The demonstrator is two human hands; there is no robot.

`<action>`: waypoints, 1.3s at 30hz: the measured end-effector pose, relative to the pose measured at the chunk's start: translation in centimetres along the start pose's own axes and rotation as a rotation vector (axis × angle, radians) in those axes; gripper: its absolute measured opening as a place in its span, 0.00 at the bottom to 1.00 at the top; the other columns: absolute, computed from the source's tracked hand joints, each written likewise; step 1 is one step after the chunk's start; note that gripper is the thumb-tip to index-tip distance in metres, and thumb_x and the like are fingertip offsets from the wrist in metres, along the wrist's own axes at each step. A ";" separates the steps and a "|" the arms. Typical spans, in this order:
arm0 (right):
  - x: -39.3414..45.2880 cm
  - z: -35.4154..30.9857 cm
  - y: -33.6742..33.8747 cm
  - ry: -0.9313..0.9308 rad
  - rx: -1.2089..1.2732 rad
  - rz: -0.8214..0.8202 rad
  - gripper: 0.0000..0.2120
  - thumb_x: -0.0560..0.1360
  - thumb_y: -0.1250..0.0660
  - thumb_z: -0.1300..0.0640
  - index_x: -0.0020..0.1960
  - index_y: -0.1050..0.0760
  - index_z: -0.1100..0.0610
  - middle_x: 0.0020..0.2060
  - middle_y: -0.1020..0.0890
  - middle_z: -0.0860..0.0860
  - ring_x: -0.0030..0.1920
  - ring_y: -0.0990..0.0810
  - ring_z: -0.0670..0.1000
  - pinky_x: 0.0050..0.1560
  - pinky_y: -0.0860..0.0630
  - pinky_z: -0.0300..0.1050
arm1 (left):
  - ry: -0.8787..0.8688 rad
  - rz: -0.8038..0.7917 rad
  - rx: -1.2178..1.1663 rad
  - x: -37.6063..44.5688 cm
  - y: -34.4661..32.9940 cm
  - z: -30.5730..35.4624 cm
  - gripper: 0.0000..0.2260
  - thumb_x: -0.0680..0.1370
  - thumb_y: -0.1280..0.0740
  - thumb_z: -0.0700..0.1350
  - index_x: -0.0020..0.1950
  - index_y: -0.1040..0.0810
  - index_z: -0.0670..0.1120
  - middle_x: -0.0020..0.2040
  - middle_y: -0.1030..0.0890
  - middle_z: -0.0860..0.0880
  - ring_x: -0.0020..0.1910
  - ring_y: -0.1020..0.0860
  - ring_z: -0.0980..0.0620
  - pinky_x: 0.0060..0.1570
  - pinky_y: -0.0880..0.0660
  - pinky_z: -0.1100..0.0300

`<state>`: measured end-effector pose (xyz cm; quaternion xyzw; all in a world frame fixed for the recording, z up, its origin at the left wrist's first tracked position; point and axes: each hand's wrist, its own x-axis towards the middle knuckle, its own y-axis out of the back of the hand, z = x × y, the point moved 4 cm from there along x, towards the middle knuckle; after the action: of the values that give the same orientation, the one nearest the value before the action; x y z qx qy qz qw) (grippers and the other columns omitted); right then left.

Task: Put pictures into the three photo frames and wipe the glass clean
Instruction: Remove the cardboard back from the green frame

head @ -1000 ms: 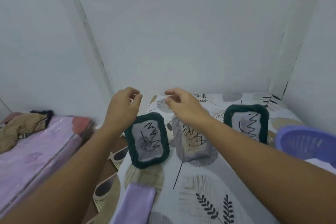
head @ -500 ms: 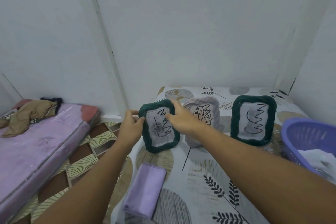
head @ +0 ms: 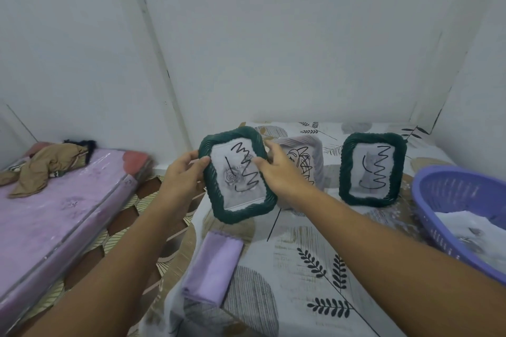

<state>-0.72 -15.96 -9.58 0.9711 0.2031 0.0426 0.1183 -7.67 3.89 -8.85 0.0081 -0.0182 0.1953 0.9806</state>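
Note:
A dark green frame (head: 241, 213) with a rose picture and black scribbles on its glass is lifted and tilted above the table. My left hand (head: 183, 175) grips its left edge, thumb on the front. My right hand (head: 276, 169) holds its right edge, thumb lying on the glass. Behind my right hand a grey frame (head: 315, 150) with scribbled glass stands on the table. Further right stands a second green frame (head: 371, 169), also scribbled. A folded lilac cloth (head: 213, 262) lies near the table's left front edge.
The table (head: 295, 268) has a leaf-patterned cover and sits in a white wall corner. A purple basket (head: 449, 194) holding white papers stands at the right edge. A pink mattress (head: 54, 213) with brown clothes lies on the floor to the left.
Both hands came down from above the frames and took hold of the left green frame. It now sits higher and more tilted than before.

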 end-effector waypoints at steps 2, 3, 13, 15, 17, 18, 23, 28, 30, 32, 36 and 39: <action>-0.9 0.4 0.7 -0.021 0.123 0.002 0.17 0.83 0.38 0.46 0.71 0.31 0.44 0.65 0.20 0.46 0.63 0.19 0.52 0.67 0.24 0.59 | 0.016 -0.034 -0.049 -0.8 -0.5 0.2 0.08 0.84 0.36 0.42 0.60 0.21 0.45 0.46 0.14 0.49 0.40 0.17 0.55 0.42 0.22 0.60; -1.3 0.8 1.0 -0.047 0.215 -0.009 0.12 0.83 0.38 0.47 0.66 0.27 0.44 0.62 0.18 0.47 0.61 0.18 0.53 0.65 0.22 0.59 | 0.026 -0.046 -0.061 -1.1 -1.0 0.2 0.07 0.84 0.36 0.43 0.60 0.21 0.45 0.47 0.14 0.49 0.41 0.16 0.54 0.42 0.22 0.60; -5.6 6.0 5.0 -0.154 0.512 0.030 0.11 0.84 0.38 0.55 0.65 0.22 0.51 0.57 0.14 0.50 0.58 0.15 0.54 0.65 0.22 0.59 | 0.084 -0.137 0.007 -3.6 -6.5 -1.7 0.09 0.84 0.36 0.43 0.62 0.20 0.45 0.48 0.15 0.49 0.41 0.18 0.54 0.43 0.23 0.59; -6.3 6.9 5.7 -0.163 0.510 0.058 0.11 0.84 0.37 0.54 0.65 0.23 0.51 0.57 0.14 0.50 0.59 0.16 0.53 0.65 0.23 0.58 | 0.081 -0.136 0.033 -4.0 -7.6 -2.1 0.08 0.84 0.36 0.43 0.61 0.20 0.45 0.46 0.14 0.51 0.40 0.18 0.55 0.44 0.23 0.59; -6.9 7.6 6.2 -0.171 0.497 0.090 0.12 0.83 0.36 0.53 0.66 0.23 0.51 0.57 0.14 0.50 0.59 0.16 0.53 0.66 0.23 0.59 | 0.072 -0.130 0.071 -4.3 -8.4 -2.4 0.08 0.84 0.36 0.43 0.61 0.20 0.45 0.44 0.14 0.52 0.40 0.18 0.56 0.46 0.22 0.57; -7.2 7.9 6.5 -0.168 0.481 0.109 0.13 0.83 0.35 0.53 0.66 0.23 0.50 0.57 0.14 0.49 0.59 0.16 0.53 0.66 0.23 0.59 | 0.064 -0.113 0.104 -4.3 -8.7 -2.5 0.09 0.83 0.35 0.44 0.61 0.20 0.45 0.44 0.14 0.52 0.41 0.18 0.55 0.47 0.23 0.57; -8.6 6.6 7.6 -0.010 0.289 0.217 0.13 0.82 0.33 0.49 0.66 0.22 0.47 0.56 0.14 0.42 0.58 0.16 0.45 0.64 0.22 0.53 | -0.108 0.067 0.511 -5.4 -9.1 -1.1 0.15 0.79 0.30 0.56 0.62 0.24 0.52 0.50 0.20 0.51 0.50 0.21 0.53 0.45 0.27 0.57; -10.0 4.9 7.1 0.218 -0.068 0.323 0.09 0.81 0.33 0.44 0.58 0.19 0.44 0.34 0.20 0.41 0.34 0.25 0.41 0.37 0.27 0.41 | -0.146 -0.007 0.490 -7.4 -11.5 1.3 0.20 0.76 0.33 0.66 0.47 0.20 0.49 0.40 0.16 0.51 0.41 0.19 0.50 0.42 0.23 0.54; -10.4 4.5 6.2 0.294 -0.218 0.328 0.11 0.81 0.34 0.46 0.62 0.20 0.42 0.37 0.19 0.42 0.36 0.23 0.43 0.37 0.25 0.43 | -0.101 -0.034 0.460 -7.9 -12.2 1.6 0.24 0.75 0.34 0.69 0.45 0.20 0.47 0.40 0.15 0.50 0.42 0.18 0.48 0.47 0.21 0.50; -10.9 4.3 5.2 0.369 -0.422 0.336 0.12 0.82 0.36 0.46 0.64 0.22 0.41 0.42 0.19 0.43 0.41 0.22 0.44 0.41 0.23 0.47 | -0.058 -0.011 0.457 -8.1 -12.1 1.5 0.27 0.74 0.33 0.70 0.45 0.20 0.45 0.39 0.14 0.49 0.42 0.17 0.47 0.48 0.21 0.48; -11.3 4.6 3.8 0.373 -0.662 0.299 0.15 0.81 0.41 0.39 0.66 0.27 0.38 0.48 0.19 0.44 0.46 0.21 0.46 0.43 0.21 0.51 | 0.022 0.014 0.411 -8.2 -11.4 0.8 0.22 0.76 0.31 0.60 0.45 0.20 0.40 0.37 0.15 0.47 0.38 0.18 0.46 0.49 0.19 0.46; -11.4 4.7 3.2 0.360 -0.639 0.200 0.21 0.79 0.44 0.33 0.67 0.26 0.39 0.49 0.19 0.44 0.48 0.20 0.46 0.47 0.20 0.51 | 0.089 0.023 0.354 -8.2 -10.9 0.4 0.13 0.78 0.33 0.49 0.47 0.21 0.39 0.35 0.17 0.50 0.33 0.20 0.50 0.35 0.25 0.56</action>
<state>-9.29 -24.47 -13.76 0.8772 0.1013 0.2850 0.3729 -11.11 -9.30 -8.90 0.1720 0.0596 0.2066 0.9613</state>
